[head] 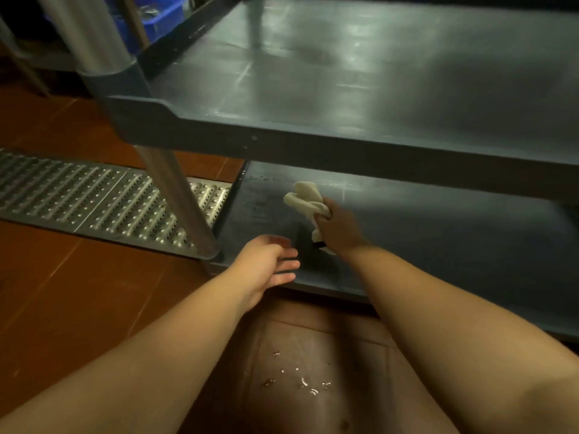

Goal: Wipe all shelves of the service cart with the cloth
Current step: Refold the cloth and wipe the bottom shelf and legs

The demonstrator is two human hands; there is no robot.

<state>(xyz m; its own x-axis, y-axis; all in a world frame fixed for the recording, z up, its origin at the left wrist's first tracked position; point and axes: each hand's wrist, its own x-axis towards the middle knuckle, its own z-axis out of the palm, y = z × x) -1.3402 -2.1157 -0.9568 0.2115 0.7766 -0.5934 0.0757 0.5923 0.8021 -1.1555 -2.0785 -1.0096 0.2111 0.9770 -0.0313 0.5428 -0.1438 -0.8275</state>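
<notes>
The dark grey service cart shows two shelves: a middle shelf with a glossy, streaky top and a bottom shelf close to the floor. My right hand is shut on a bunched cream cloth, which rests on the left part of the bottom shelf. My left hand hovers open, palm down, at the front left edge of the bottom shelf, just beside the cart's metal post. It holds nothing.
A perforated steel drain grate runs across the red-brown tiled floor left of the cart. Small wet spots lie on the tile in front of the cart. A blue plastic basket sits at the far back left.
</notes>
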